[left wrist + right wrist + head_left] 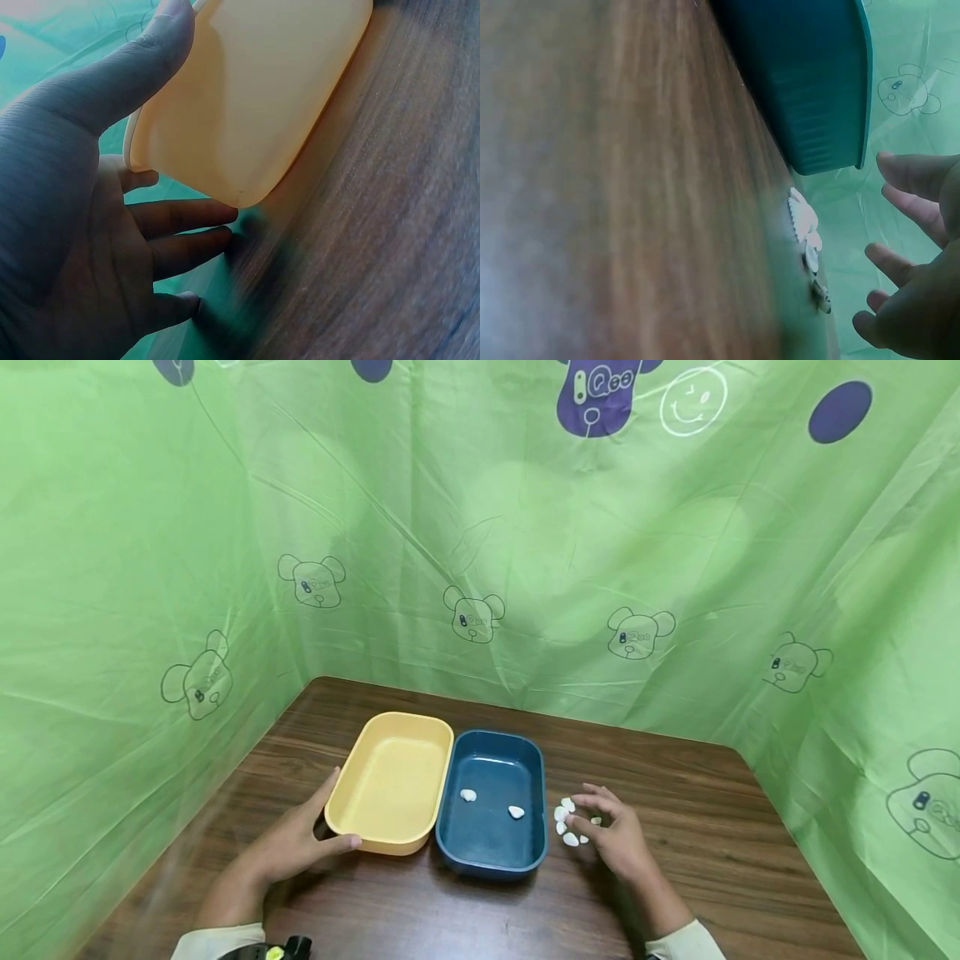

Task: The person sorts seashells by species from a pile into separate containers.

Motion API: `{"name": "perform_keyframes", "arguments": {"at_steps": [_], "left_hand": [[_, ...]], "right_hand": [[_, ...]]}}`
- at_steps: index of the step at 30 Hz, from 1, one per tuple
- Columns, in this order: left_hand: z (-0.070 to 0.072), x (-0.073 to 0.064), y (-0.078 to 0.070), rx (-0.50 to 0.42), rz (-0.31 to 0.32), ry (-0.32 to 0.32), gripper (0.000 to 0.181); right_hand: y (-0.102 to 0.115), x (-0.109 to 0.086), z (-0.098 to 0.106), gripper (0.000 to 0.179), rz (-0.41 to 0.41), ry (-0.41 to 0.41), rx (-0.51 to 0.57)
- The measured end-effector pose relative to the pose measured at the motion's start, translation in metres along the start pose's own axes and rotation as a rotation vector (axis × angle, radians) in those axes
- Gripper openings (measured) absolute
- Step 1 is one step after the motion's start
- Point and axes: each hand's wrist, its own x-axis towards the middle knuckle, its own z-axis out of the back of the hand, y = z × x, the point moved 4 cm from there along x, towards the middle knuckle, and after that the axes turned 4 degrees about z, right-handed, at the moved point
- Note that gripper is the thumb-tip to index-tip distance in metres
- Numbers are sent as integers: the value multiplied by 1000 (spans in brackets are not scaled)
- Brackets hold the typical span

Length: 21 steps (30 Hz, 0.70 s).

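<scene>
My left hand [300, 835] holds the near left corner of a yellow plastic bin [337, 810], thumb against its near wall and fingertips along its left side. In the left wrist view the thumb lies on the bin's wall and the other fingers [184, 217] extend beside it. My right hand [618, 839] hovers over a small cluster of white seashells [571, 840] on the table, thumb and fingers apart with nothing between them. In the right wrist view these shells [802, 217] show ridged edges. Two more white shells, one left [468, 795] and one right [516, 812], lie in the blue bin [491, 860].
Both bins stand side by side on a dark wooden table [675, 777], the blue one between the yellow bin and the shell cluster. A green printed curtain [525, 543] hangs around the table's back and sides. A dark device [277, 948] sits at my left wrist.
</scene>
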Motion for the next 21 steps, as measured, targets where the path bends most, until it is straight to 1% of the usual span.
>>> {"name": "perform_keyframes", "arguments": {"at_steps": [4, 7, 11, 14, 18, 21], "left_hand": [[1, 1, 0, 9, -7, -3, 122], [1, 1, -1, 14, -10, -4, 122], [2, 0, -2, 15, -4, 1, 122], [2, 0, -3, 11, 3, 5, 122], [3, -1, -4, 6, 4, 5, 122], [3, -1, -5, 10, 6, 5, 122]], "right_hand": [[-5, -1, 2, 36, 1, -14, 29], [-8, -2, 4, 38, 0, -15, 23], [-14, -5, 9, 41, -26, -15, 7], [-22, -7, 15, 44, -57, -36, -4], [-33, -7, 22, 42, -80, -79, -28], [-39, -7, 26, 40, -91, -83, -43]]}}
